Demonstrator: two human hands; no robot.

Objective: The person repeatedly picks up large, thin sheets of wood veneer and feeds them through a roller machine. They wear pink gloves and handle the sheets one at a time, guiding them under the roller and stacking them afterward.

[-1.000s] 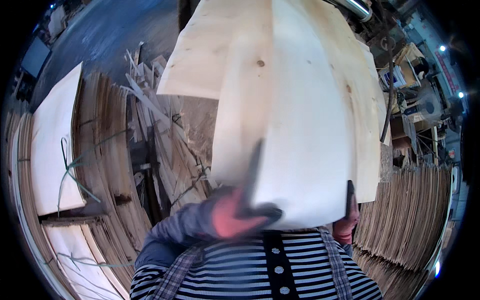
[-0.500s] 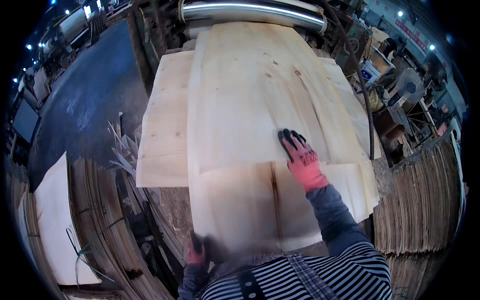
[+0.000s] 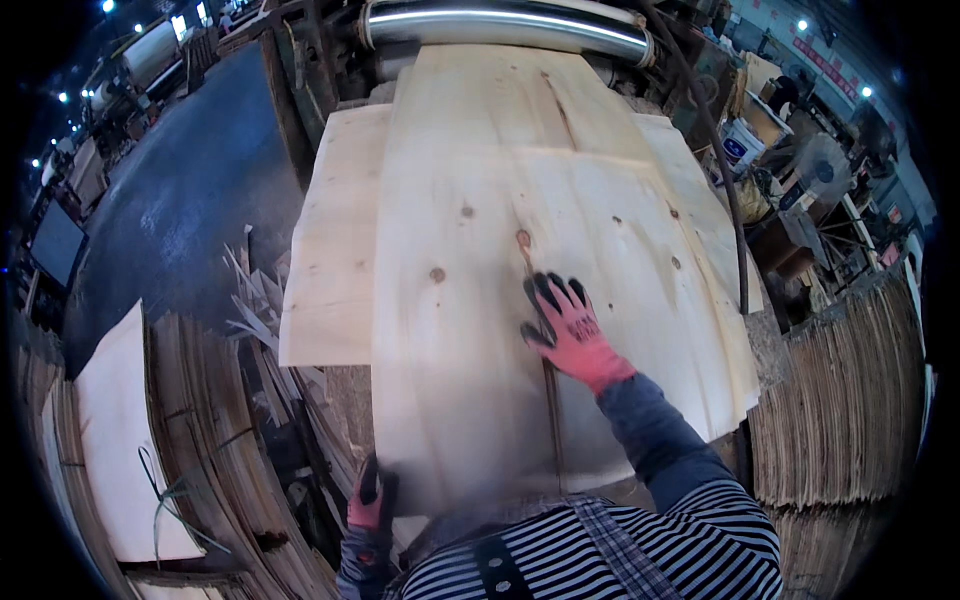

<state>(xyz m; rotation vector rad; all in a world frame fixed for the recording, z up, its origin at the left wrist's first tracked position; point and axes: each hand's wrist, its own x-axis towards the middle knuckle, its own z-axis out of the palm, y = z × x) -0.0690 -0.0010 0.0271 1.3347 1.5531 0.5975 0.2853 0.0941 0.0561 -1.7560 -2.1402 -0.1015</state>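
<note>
1. Veneer sheets (image 3: 480, 180) lie overlapping on a brown worktop (image 3: 349, 405) before the person, their far end near a shiny metal roller (image 3: 510, 30).
2. Right hand (image 3: 572, 335), gloved, is laid on the top sheet with fingers spread, grasping nothing.
3. Left hand (image 3: 370, 498), also gloved, is at the near left corner; whether it grips the edge, I cannot tell.
4. Dark rod (image 3: 722, 170) slants across the right side, hiding a strip there.
5. Leftward lie wood scraps (image 3: 258, 300), near a bundle (image 3: 125, 430) bound with green string (image 3: 165, 495).
6. Rightward, 2 tiers of stacked sheets (image 3: 835, 400) stand close by; beyond are a white bucket (image 3: 740, 145) and a fan (image 3: 822, 170).
</note>
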